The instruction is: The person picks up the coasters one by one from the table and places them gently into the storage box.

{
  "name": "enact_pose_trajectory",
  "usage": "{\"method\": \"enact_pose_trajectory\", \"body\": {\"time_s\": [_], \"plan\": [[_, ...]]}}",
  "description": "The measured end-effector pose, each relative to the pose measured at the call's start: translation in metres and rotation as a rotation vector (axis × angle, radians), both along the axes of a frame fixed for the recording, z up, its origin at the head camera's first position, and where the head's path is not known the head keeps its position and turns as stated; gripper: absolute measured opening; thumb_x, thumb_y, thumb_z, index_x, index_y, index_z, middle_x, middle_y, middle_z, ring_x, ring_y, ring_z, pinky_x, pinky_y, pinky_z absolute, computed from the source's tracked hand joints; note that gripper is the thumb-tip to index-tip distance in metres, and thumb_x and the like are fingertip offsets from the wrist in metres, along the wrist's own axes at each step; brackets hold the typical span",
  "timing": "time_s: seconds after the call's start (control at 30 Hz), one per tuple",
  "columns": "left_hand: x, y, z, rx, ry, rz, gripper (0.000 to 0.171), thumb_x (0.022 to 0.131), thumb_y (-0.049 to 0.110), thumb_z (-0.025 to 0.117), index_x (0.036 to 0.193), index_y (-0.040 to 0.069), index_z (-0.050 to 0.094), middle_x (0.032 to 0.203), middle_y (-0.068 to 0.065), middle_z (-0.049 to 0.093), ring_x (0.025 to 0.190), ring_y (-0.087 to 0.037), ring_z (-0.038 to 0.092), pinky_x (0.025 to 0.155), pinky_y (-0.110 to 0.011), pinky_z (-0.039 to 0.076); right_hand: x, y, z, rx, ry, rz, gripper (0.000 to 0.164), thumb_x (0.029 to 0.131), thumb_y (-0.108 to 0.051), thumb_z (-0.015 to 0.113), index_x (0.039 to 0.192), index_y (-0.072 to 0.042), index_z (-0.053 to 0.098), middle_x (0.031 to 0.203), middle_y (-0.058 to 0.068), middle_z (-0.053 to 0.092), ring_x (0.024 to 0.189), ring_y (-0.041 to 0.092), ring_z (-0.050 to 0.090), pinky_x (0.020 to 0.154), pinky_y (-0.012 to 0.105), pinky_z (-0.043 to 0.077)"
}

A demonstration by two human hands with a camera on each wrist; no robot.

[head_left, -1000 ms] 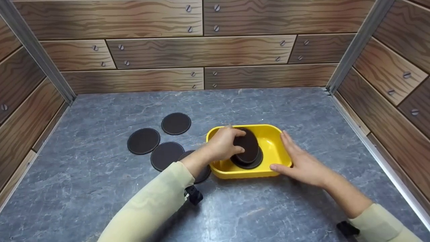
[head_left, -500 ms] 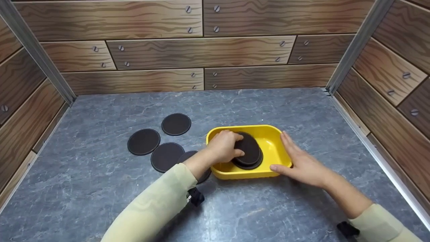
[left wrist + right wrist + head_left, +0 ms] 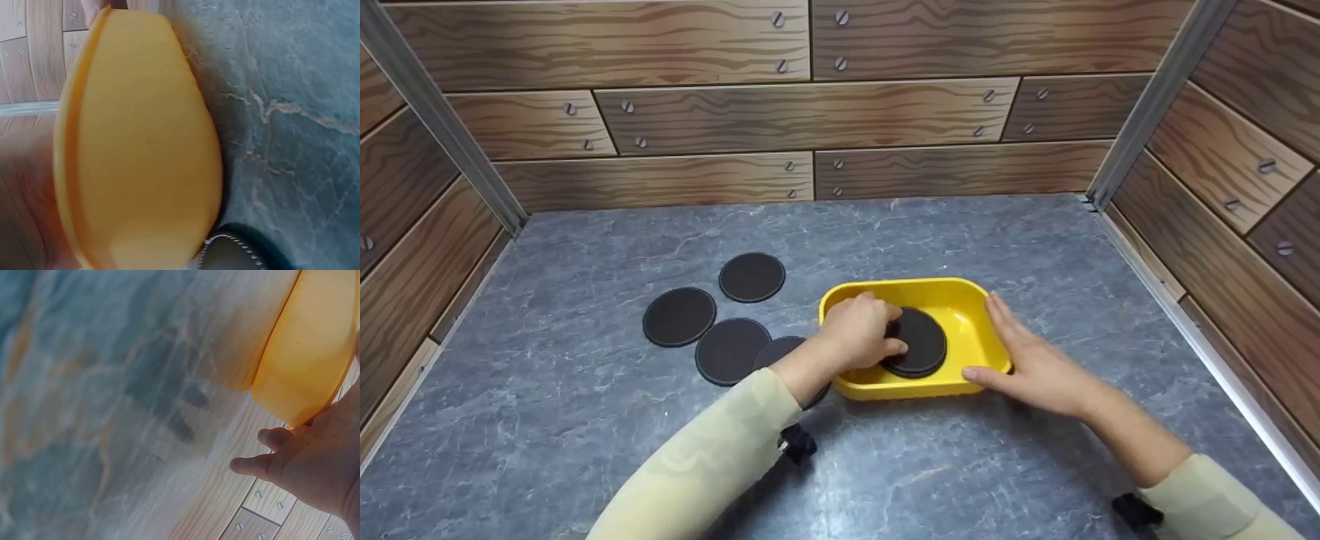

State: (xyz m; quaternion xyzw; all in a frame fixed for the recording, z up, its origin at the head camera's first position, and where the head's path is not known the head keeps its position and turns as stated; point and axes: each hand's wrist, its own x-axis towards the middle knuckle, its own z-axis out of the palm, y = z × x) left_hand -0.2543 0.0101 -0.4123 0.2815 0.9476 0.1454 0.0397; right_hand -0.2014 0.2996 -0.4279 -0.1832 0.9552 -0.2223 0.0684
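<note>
A yellow plastic tub (image 3: 975, 322) stands on the table, holding a short stack of round dark coasters with stitched edges. My left hand (image 3: 855, 326) reaches over the tub's left wall, thumb and fingers curled at the left edge of the top coaster (image 3: 921, 341). That coaster lies almost squarely over the one beneath; the hand hides its left side. Thumb over the near rim and fingers along the outer right wall, my right hand (image 3: 1039, 367) holds the tub's right end. In the left wrist view, the tub's side (image 3: 140, 140) hides the left fingertips.
Left of the tub lie several more coasters, among them a far one (image 3: 751, 277), a leftmost one (image 3: 679, 316) and a middle one (image 3: 733, 351). Another (image 3: 780, 349) is partly under my left forearm. Wood-patterned walls (image 3: 697, 120) enclose the grey marbled table (image 3: 930, 465).
Inside the tub, the left hand has lowered the tilted top coaster toward the near side, so it now lies flat on the stack. The right hand and tub have stayed put.
</note>
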Motion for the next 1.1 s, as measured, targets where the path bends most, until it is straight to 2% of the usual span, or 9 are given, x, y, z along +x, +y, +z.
{"method": "enact_pose_trajectory", "body": {"time_s": [0.07,0.23,0.3,0.5,0.7,0.9,1.1], "plan": [[0.000,-0.003,0.005,0.040,0.019,-0.012,0.042,0.099,0.040,0.078,0.130,0.013,0.076,0.115,-0.006,0.076,0.108,-0.024,0.065,0.093,-0.040,0.055,0.000,0.000,0.000,-0.002,0.001,0.001,0.113,0.098,-0.069,0.061,0.171,-0.010,-0.002,0.176,0.017,-0.003,0.154,0.054,0.022,0.117,0.073,0.026],[-0.003,-0.021,0.022,0.200,0.032,0.004,0.047,0.100,0.038,0.076,0.137,0.009,0.072,0.126,-0.011,0.074,0.114,-0.028,0.067,0.099,-0.043,0.054,-0.001,0.000,0.000,-0.001,0.003,0.000,0.113,0.099,-0.069,0.061,0.171,-0.009,-0.003,0.176,0.017,-0.004,0.154,0.054,0.020,0.117,0.073,0.025],[-0.006,-0.031,0.028,0.279,0.034,0.018,0.050,0.100,0.037,0.076,0.140,0.007,0.070,0.130,-0.014,0.072,0.113,-0.029,0.068,0.100,-0.044,0.054,-0.001,0.000,0.000,0.000,0.003,0.000,0.114,0.098,-0.069,0.061,0.171,-0.009,-0.003,0.176,0.016,-0.005,0.154,0.054,0.019,0.116,0.074,0.025],[-0.013,-0.075,0.039,0.474,0.064,0.061,0.046,0.100,0.034,0.076,0.137,0.006,0.072,0.124,-0.016,0.073,0.101,-0.025,0.072,0.089,-0.040,0.059,-0.001,-0.001,0.001,0.003,-0.002,-0.003,0.114,0.098,-0.069,0.062,0.171,-0.013,-0.006,0.176,0.016,-0.004,0.154,0.054,0.021,0.116,0.075,0.025],[-0.019,-0.126,0.036,0.604,0.074,0.156,0.046,0.100,0.029,0.077,0.136,0.002,0.071,0.122,-0.019,0.072,0.105,-0.031,0.072,0.094,-0.044,0.058,-0.001,0.000,0.003,0.009,-0.006,-0.005,0.115,0.098,-0.069,0.061,0.171,-0.013,-0.007,0.176,0.017,-0.004,0.154,0.054,0.019,0.116,0.075,0.025],[-0.025,-0.174,0.030,0.631,0.064,0.292,0.051,0.099,0.031,0.079,0.140,0.003,0.068,0.122,-0.019,0.072,0.109,-0.031,0.071,0.095,-0.046,0.057,-0.002,0.001,0.002,0.007,0.002,-0.001,0.115,0.098,-0.068,0.062,0.171,-0.013,-0.008,0.176,0.018,-0.004,0.154,0.055,0.020,0.116,0.075,0.025],[-0.026,-0.217,0.019,0.658,0.049,0.381,0.049,0.099,0.030,0.079,0.137,0.000,0.069,0.124,-0.021,0.073,0.113,-0.034,0.070,0.094,-0.045,0.056,-0.002,0.000,0.000,-0.002,0.008,0.008,0.114,0.098,-0.067,0.063,0.171,-0.011,-0.005,0.176,0.017,-0.004,0.155,0.054,0.018,0.116,0.075,0.023]]}}
